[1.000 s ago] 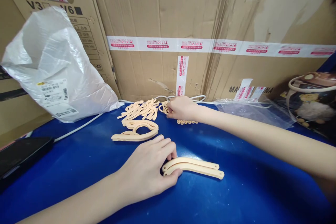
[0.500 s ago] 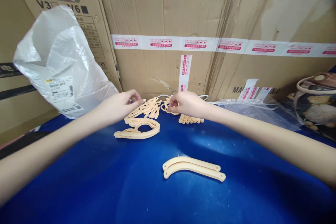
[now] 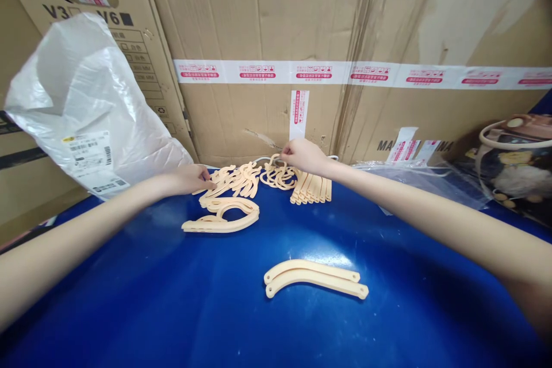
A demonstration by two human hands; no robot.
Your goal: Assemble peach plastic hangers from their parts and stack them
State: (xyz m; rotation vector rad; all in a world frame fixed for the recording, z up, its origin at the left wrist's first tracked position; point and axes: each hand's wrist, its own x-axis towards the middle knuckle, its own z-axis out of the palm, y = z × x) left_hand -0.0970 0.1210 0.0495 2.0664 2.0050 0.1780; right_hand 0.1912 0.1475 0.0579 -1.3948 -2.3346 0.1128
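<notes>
My left hand (image 3: 188, 179) rests at the left end of a heap of peach plastic curved parts (image 3: 235, 179) near the cardboard wall, its fingertips pinching one piece. My right hand (image 3: 302, 155) pinches a hooked peach piece at the top of a second cluster (image 3: 279, 175), beside a row of straight peach pieces (image 3: 311, 188). A stacked looped part (image 3: 222, 217) lies in front of the heap. Two curved peach arms (image 3: 314, 278) lie side by side on the blue table (image 3: 172, 299), untouched.
Taped cardboard boxes (image 3: 302, 40) wall off the back. A white plastic bag (image 3: 81, 109) with a barcode label leans at the left. Clear plastic film (image 3: 414, 184) and a round patterned container (image 3: 517, 161) sit at the right. A white cable runs along the wall.
My left hand left the two curved arms, reached to the heap, then slid slightly left. My right hand rose a little, uncovering the row of straight pieces.
</notes>
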